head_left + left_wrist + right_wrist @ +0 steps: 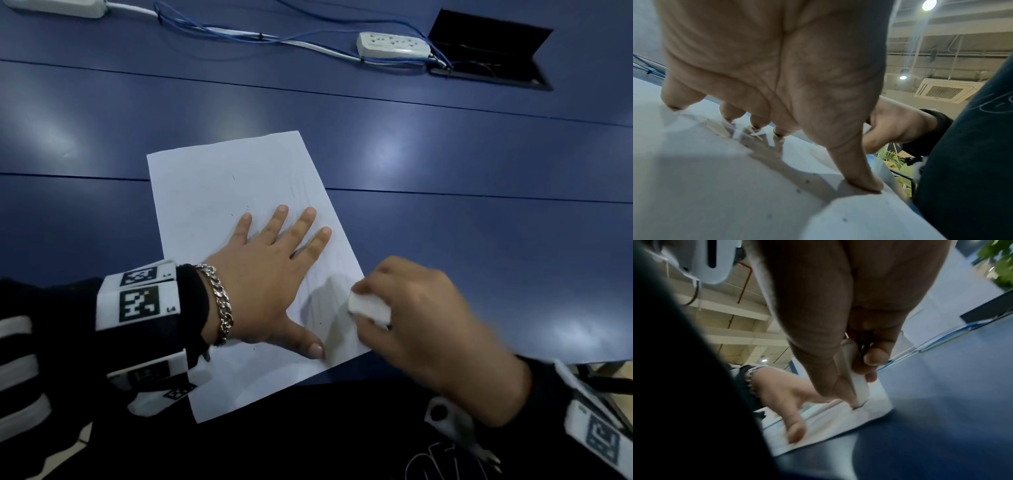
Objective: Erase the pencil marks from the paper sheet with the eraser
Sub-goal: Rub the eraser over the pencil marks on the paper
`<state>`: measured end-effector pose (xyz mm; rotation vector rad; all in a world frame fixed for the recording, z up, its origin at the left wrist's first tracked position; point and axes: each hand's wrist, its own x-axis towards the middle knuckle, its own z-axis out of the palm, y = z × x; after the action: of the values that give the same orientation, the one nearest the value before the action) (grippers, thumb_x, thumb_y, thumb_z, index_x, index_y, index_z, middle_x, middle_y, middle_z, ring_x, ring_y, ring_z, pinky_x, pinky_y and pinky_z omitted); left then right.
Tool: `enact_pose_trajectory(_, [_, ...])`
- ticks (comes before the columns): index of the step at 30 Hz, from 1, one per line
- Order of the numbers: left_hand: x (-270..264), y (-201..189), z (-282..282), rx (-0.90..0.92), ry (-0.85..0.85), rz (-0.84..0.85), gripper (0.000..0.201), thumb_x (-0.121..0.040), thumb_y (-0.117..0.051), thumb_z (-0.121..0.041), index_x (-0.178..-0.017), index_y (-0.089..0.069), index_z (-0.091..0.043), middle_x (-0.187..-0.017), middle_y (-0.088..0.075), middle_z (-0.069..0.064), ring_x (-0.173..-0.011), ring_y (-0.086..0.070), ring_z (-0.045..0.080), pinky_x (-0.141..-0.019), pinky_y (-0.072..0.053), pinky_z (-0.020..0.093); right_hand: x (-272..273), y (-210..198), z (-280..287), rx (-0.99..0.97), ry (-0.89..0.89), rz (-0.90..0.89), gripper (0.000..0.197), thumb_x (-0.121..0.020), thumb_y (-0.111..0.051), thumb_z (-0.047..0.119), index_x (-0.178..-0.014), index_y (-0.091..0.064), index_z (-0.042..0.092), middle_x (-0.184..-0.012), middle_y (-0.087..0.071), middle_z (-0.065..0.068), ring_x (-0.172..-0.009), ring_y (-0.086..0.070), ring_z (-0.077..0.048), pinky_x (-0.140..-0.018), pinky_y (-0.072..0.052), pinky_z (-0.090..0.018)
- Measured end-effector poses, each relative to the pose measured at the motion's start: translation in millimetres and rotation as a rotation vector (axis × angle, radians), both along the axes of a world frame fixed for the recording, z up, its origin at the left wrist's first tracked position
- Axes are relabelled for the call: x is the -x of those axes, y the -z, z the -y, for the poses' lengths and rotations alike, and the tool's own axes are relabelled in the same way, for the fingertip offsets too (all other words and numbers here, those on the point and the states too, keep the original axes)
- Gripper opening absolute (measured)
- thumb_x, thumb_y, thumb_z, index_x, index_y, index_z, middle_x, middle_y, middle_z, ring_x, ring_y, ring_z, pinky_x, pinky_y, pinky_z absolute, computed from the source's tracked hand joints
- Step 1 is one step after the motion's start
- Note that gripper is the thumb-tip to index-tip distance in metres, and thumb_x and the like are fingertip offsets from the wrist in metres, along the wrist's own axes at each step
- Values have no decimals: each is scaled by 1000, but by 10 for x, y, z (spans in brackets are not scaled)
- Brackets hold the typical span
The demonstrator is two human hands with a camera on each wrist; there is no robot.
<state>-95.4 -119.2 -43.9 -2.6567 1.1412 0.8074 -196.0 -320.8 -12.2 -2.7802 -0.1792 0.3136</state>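
Note:
A white paper sheet (219, 192) lies tilted on the blue table, with faint pencil lines along its right side and a few dark specks. My left hand (270, 270) lies flat on the sheet, fingers spread and straight, thumb (861, 180) pressing near the lower right corner. My right hand (421, 318) pinches a white eraser (368, 308) between thumb and fingers at the sheet's right edge. In the right wrist view the eraser (858, 386) stands on end, its lower tip touching the paper sheet (838, 423) near the corner.
The blue table (479, 219) stretches all round the sheet. Far back lie a white power strip (394, 44), blue cables (219, 31) and an open cable hatch (489, 51). The sheet's near corner overhangs the table edge above my dark clothing (308, 438).

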Motion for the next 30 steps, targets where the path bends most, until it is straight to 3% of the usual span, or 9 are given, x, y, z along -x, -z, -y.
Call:
enact_pose_trajectory(4, [-25, -21, -65, -11, 61, -7, 152, -53, -45, -107, -151, 41, -30, -158, 49, -4, -152, 36, 30, -125, 5, 62, 120, -51, -14, -44, -137, -98, 26, -82, -64, 40, -106, -71, 32, -97, -63, 13, -84, -64, -11, -74, -55, -27])
enact_pose_trajectory(6, [-60, -40, -130, -23, 120, -1, 153, -52, -50, -106, -150, 42, -32, -157, 50, -6, -151, 37, 29, -125, 10, 60, -17, -95, 168, -38, -83, -29, 24, -80, -69, 36, -103, -74, 32, -93, -65, 14, -82, -63, -6, -78, -50, -18])
enact_pose_trajectory(8, [-103, -69, -185, -32, 166, -13, 150, -55, -52, -104, -151, 40, -35, -158, 49, -9, -149, 40, 27, -124, 16, 58, -130, -200, 285, -53, 6, 29, 20, -81, -73, 34, -101, -75, 34, -88, -65, 16, -75, -58, 1, -74, -39, -7])
enact_pose_trajectory(12, [-136, -113, -125, 58, 105, -37, 145, -59, -46, -105, -159, 27, -30, -163, 41, -6, -151, 36, 24, -125, 15, 52, -246, -248, 201, -61, -57, 30, 22, -83, -73, 38, -104, -74, 32, -88, -67, 16, -74, -52, 0, -73, -37, -4])
enact_pose_trajectory(14, [-119, -97, -44, 85, 65, -16, 147, -60, -47, -104, -161, 23, -24, -166, 35, -4, -155, 29, 26, -127, 9, 53, -345, -205, 111, -20, -113, 42, 25, -83, -73, 39, -106, -73, 29, -90, -68, 13, -77, -54, -3, -76, -39, -7])
enact_pose_trajectory(17, [-87, -62, 33, 70, 58, 2, 151, -59, -51, -102, -161, 24, -20, -168, 32, -5, -157, 23, 30, -127, 5, 55, -515, -104, 55, 57, -154, 64, 26, -85, -69, 37, -108, -72, 25, -94, -65, 7, -85, -62, -15, -80, -52, -33])
enact_pose_trajectory(19, [-93, -40, 43, 57, 65, 18, 153, -57, -49, -103, -159, 28, -20, -167, 33, -6, -156, 24, 30, -127, 6, 56, -558, -59, 30, 88, -162, 84, 26, -85, -66, 35, -107, -71, 23, -95, -63, 3, -86, -62, -21, -77, -54, -41])
enact_pose_trajectory(25, [-79, -16, 30, 30, 62, 31, 156, -52, -46, -107, -157, 31, -22, -166, 36, -8, -156, 26, 28, -126, 6, 61, -328, -84, -40, 85, -413, -89, 26, -85, -57, 39, -101, -70, 23, -92, -60, 4, -76, -61, -21, -67, -54, -39])
enact_pose_trajectory(30, [-81, -23, 25, 7, 75, 26, 152, -55, -39, -107, -154, 37, -20, -163, 42, -7, -155, 29, 30, -124, 4, 65, -609, -90, -14, 149, -300, 62, 16, -85, -62, 29, -93, -66, 15, -88, -56, 0, -72, -58, -26, -64, -53, -40])
